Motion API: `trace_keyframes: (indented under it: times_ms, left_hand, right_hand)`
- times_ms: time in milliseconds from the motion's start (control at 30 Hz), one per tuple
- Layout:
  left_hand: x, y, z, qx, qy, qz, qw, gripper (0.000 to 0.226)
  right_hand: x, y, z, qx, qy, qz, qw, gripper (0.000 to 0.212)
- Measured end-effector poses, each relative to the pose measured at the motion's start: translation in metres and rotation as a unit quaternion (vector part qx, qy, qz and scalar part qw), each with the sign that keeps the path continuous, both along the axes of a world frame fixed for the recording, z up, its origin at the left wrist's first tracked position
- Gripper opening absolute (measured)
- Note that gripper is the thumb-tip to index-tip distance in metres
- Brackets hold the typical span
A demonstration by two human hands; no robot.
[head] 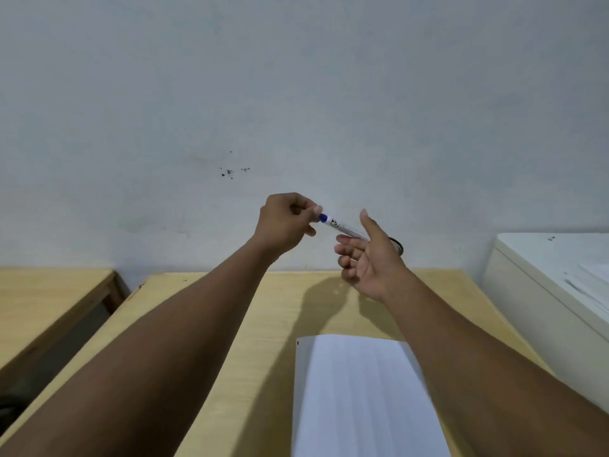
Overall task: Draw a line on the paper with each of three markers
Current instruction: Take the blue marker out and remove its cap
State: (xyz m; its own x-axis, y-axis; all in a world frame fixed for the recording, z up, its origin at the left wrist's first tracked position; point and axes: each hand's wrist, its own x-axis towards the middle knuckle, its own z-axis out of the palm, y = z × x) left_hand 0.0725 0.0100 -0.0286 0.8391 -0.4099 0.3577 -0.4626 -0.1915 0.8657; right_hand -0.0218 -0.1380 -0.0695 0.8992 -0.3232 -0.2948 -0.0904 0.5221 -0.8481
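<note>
Pale yellow wood-laminate table filled the lower head view, pushed against a plain grey-white wall with a few small dark specks. A second table of the same pale wood sat to the left, separated by a gap. A white cabinet-like box stood at the right edge. One white sheet of paper lay flat on the near part of the table, no lines visible on it.

Both bare arms reached forward above the table. Left hand was closed, fingertips pinching the blue-capped end of one thin white marker with a blue cap. The marker was held in the air, tilted down to the right, its far end passing behind the right hand. Right hand had fingers loosely spread, palm facing left; whether it gripped the marker could not be told. Black print on the barrel was unreadable. One marker counted. A small dark round object showed just behind the right hand, unclear.
</note>
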Motion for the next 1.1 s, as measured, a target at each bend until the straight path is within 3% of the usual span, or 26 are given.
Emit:
trace_keyframes:
  times_ms: [100, 200, 533, 667, 767, 867, 933, 1100]
  left_hand:
    - [0.000, 0.031, -0.018, -0.014, 0.079, -0.033, 0.996, 0.020]
    - [-0.002, 0.054, -0.035, 0.000, 0.149, -0.076, 0.986, 0.020]
    - [-0.004, 0.080, -0.080, 0.013, 0.216, -0.133, 0.967, 0.012]
    - [0.009, 0.106, -0.099, -0.014, 0.246, -0.080, 0.966, 0.015]
    - [0.012, 0.114, -0.114, 0.107, 0.187, -0.049, 0.975, 0.008]
    - [-0.002, 0.096, -0.126, 0.255, 0.108, -0.067, 0.958, 0.009]
    - [-0.011, 0.085, -0.134, 0.281, 0.110, -0.082, 0.950, 0.012]
    - [-0.022, 0.082, -0.144, 0.296, 0.110, -0.071, 0.946, 0.011]
  right_hand:
    - [0.010, 0.025, -0.014, 0.038, -0.013, -0.038, 0.998, 0.046]
    - [0.015, 0.039, -0.022, 0.016, -0.016, -0.050, 0.998, 0.030]
    - [0.009, 0.038, -0.038, -0.115, -0.037, 0.022, 0.992, 0.023]
    - [0.001, 0.007, -0.033, -0.115, -0.038, -0.011, 0.993, 0.019]
    - [-0.011, -0.001, -0.033, -0.171, -0.010, 0.040, 0.984, 0.022]
    - [-0.015, 0.020, -0.047, -0.225, 0.009, 0.078, 0.971, 0.013]
    - [-0.019, 0.036, -0.065, -0.260, -0.007, 0.072, 0.963, 0.004]
    - [-0.030, 0.062, -0.102, -0.286, 0.017, -0.023, 0.958, 0.014]
